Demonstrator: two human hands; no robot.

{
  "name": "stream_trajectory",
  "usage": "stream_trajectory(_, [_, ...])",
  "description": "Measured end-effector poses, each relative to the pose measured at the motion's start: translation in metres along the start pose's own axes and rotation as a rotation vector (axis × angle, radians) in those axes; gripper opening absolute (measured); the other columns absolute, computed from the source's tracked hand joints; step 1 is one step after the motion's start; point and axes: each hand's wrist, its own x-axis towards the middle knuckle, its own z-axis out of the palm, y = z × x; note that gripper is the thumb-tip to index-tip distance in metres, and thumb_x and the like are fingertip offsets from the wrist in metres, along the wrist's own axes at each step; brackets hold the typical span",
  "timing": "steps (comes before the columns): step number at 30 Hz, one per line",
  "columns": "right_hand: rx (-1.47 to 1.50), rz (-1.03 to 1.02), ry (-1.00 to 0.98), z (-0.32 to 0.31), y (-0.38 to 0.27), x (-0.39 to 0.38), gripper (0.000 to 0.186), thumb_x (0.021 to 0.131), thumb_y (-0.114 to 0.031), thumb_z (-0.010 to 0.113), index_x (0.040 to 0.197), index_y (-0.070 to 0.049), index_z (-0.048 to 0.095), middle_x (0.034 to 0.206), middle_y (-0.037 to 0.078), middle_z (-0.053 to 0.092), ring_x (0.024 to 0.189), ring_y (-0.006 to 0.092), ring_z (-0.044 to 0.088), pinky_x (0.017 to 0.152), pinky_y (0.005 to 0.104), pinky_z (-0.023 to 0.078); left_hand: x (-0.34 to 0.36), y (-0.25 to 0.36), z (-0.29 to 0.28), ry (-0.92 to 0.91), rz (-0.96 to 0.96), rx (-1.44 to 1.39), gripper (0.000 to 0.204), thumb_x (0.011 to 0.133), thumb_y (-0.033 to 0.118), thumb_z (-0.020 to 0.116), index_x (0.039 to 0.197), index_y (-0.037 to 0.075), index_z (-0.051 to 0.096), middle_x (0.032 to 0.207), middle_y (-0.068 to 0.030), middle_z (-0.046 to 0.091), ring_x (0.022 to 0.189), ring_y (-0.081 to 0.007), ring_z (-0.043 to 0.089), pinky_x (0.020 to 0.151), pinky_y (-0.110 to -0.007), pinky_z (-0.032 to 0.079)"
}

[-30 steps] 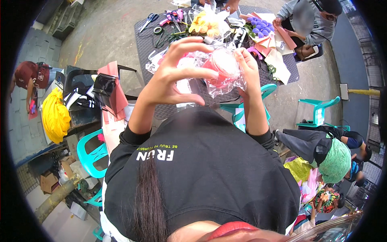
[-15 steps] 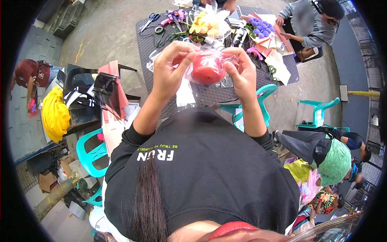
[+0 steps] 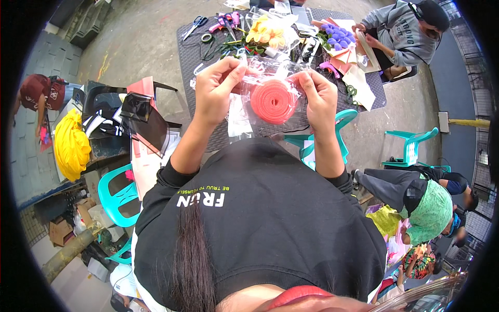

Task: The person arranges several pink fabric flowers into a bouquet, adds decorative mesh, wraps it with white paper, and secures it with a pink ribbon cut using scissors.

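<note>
My left hand (image 3: 216,89) and my right hand (image 3: 317,96) each pinch a side of a clear, crinkled plastic bag (image 3: 278,70). A coral-red coiled roll (image 3: 274,106) sits in the bag between my hands, its round spiral face and central hole toward me. Behind it on the dark quilted table cover (image 3: 197,47) lie yellow plush flowers (image 3: 267,34), purple plush flowers (image 3: 340,36), scissors (image 3: 196,26) and a green tape roll (image 3: 207,38). A white sheet (image 3: 238,117) is below the bag.
A person in a grey sweatshirt (image 3: 403,39) handles paper at the table's right. Teal chairs (image 3: 410,140) stand right and left. A yellow cloth heap (image 3: 70,145) and black chair (image 3: 104,96) are at left. Other people (image 3: 429,205) work behind me.
My left hand has gone from spread fingers to a pinch on the bag. My hands have moved slightly apart, and the red roll has turned so its spiral face shows, lower between them.
</note>
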Motion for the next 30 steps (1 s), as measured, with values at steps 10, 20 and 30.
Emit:
stream_trajectory(10, [0.163, -0.041, -0.083, -0.008, -0.008, 0.011, 0.039, 0.085, -0.030, 0.054, 0.107, 0.002, 0.058, 0.101, 0.009, 0.061, 0.091, 0.0159, 0.059, 0.082, 0.0275, 0.044, 0.003, 0.005, -0.002, -0.069, 0.072, 0.330, 0.017, 0.091, 0.013, 0.053, 0.087, -0.001, 0.063, 0.081, -0.0046, 0.067, 0.065, -0.0034, 0.055, 0.057, -0.019, 0.046])
stream_trajectory(20, [-0.312, -0.089, -0.098, 0.009, -0.004, 0.017, 0.012, 0.078, -0.010, 0.067, 0.082, 0.001, 0.065, 0.076, 0.007, 0.066, 0.068, 0.0114, 0.062, 0.063, 0.0253, 0.048, 0.013, -0.003, 0.005, -0.009, 0.447, 0.542, 0.028, 0.081, 0.006, 0.063, 0.106, 0.004, 0.052, 0.111, -0.0127, 0.056, 0.094, -0.0202, 0.057, 0.076, -0.031, 0.047])
stream_trajectory(30, [-0.453, -0.215, -0.058, 0.016, -0.008, 0.018, 0.008, 0.075, -0.010, 0.067, 0.080, -0.003, 0.065, 0.073, 0.010, 0.064, 0.065, 0.0184, 0.062, 0.059, 0.0287, 0.047, 0.025, -0.004, 0.000, 0.050, 0.832, 1.097, 0.020, 0.066, 0.012, 0.071, 0.084, 0.020, 0.068, 0.102, 0.0020, 0.057, 0.099, -0.0214, 0.051, 0.083, -0.036, 0.040])
